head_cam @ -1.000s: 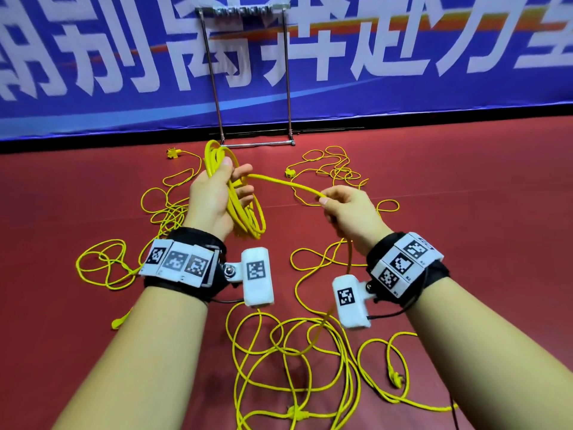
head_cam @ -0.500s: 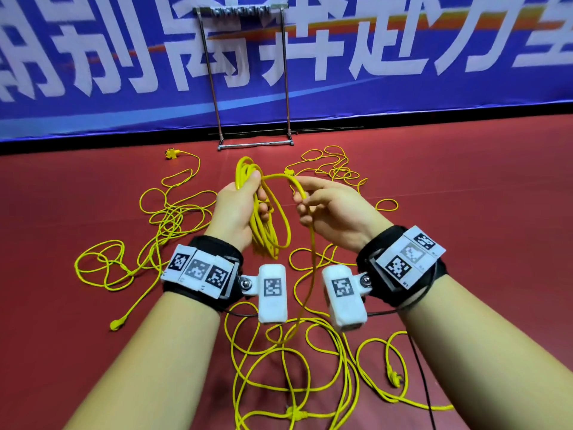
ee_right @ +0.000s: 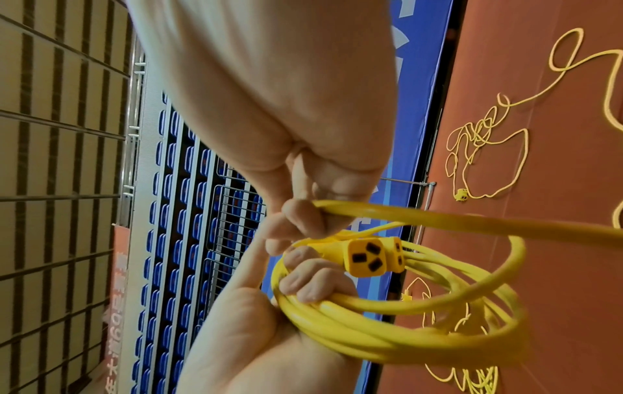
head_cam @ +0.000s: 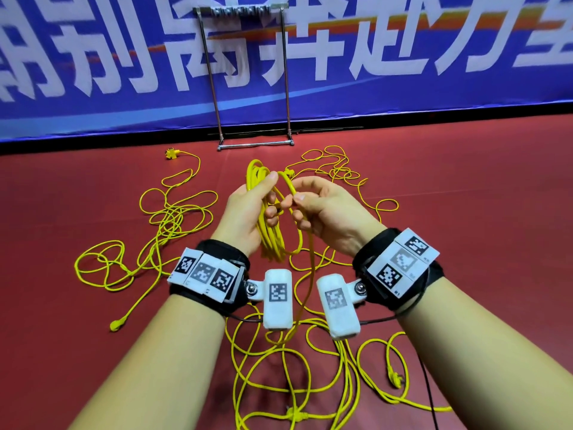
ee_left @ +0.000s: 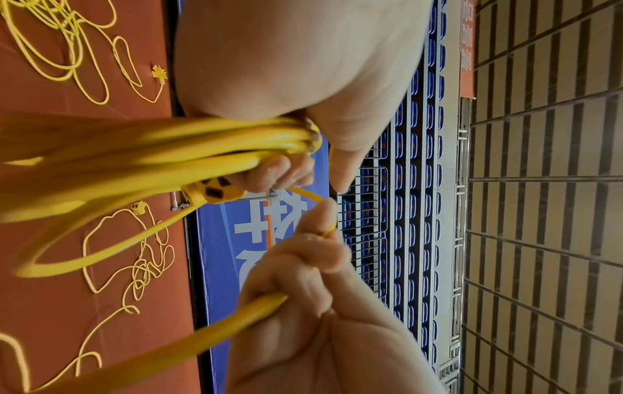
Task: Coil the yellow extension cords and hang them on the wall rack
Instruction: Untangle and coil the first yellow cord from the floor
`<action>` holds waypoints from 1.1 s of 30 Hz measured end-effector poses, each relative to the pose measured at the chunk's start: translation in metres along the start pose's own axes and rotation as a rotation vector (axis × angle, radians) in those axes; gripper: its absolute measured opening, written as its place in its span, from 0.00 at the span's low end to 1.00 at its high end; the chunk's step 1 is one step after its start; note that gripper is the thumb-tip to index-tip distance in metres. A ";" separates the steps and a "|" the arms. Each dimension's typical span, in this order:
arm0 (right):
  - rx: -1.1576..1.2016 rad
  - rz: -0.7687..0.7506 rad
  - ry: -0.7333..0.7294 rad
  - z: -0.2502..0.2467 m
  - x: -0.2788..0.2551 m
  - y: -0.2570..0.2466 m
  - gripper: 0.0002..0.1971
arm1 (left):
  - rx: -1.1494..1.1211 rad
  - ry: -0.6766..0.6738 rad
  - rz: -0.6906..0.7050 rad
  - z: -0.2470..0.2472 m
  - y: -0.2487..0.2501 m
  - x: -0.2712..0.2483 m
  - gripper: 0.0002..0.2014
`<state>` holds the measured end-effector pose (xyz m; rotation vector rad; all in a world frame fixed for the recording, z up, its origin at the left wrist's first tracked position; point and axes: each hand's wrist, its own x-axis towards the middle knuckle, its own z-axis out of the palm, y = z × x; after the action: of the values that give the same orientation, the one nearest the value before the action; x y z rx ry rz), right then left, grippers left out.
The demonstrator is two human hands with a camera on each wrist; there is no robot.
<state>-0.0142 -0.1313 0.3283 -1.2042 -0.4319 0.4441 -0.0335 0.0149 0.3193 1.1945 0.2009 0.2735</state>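
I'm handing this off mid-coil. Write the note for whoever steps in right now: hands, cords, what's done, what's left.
Left hand: grips the coil of yellow cord, several loops gathered, socket end beside its fingers.
Right hand: pinches the free run of the same cord close beside the left, bringing up the next loop; the rest trails down between the wrists to the floor.
Loose cords lie spread over the red floor, left, right and near.
Rack stands at the blue banner, nothing visibly hung on it.
Done: part of one coil.
Left: finish this coil, hang it, then coil and hang the rest.
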 end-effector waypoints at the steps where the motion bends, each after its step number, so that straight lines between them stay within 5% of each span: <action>1: -0.004 0.000 0.010 0.000 -0.001 0.000 0.08 | 0.007 -0.012 0.001 0.001 0.000 -0.001 0.11; 10: -0.127 -0.085 0.122 0.001 0.000 0.004 0.14 | 0.076 -0.135 0.018 0.014 -0.007 -0.012 0.06; 15: -0.201 -0.083 0.056 0.003 -0.002 0.002 0.22 | 0.055 -0.118 -0.012 0.015 -0.008 -0.013 0.07; 26: -0.397 0.016 -0.140 -0.003 0.000 0.015 0.25 | -0.014 -0.013 -0.063 0.000 0.000 0.000 0.10; 33: -0.586 0.099 -0.212 -0.023 -0.002 0.035 0.08 | -0.153 0.101 -0.055 -0.029 0.019 0.016 0.09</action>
<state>-0.0065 -0.1400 0.2875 -1.7577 -0.7184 0.5539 -0.0286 0.0522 0.3267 1.0226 0.2948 0.2958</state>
